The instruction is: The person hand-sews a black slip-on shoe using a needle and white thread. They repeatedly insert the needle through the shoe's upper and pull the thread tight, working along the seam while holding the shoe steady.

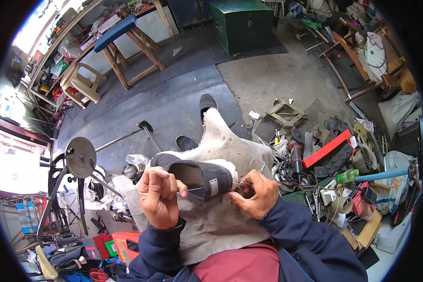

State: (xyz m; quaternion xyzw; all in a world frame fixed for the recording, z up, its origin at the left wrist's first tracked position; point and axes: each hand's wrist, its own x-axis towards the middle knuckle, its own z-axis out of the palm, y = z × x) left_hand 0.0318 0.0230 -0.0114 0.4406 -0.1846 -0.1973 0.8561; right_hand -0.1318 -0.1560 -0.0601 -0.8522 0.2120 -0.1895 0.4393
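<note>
A dark shoe (pixel 211 169) with a white sole lies sideways across the grey, stained apron (pixel 197 235) over my lap, its opening facing me. My left hand (pixel 160 195) is closed above the near side of the opening, fingers curled; what it pinches, if anything, is too small to make out. At the right end of the shoe, my right hand (pixel 257 193) pinches a thin pale thread (pixel 257 164), which loops up above the fingers. The right thumb rests close to the shoe's edge. No needle or awl can be made out.
A metal hand-cranked machine with a round wheel (pixel 81 157) stands at my left. Tools, cables and a red bar (pixel 326 148) are heaped at my right. Farther off are a blue-topped stool (pixel 115 34), a beige plastic stool (pixel 82 82) and a green chest (pixel 242 23).
</note>
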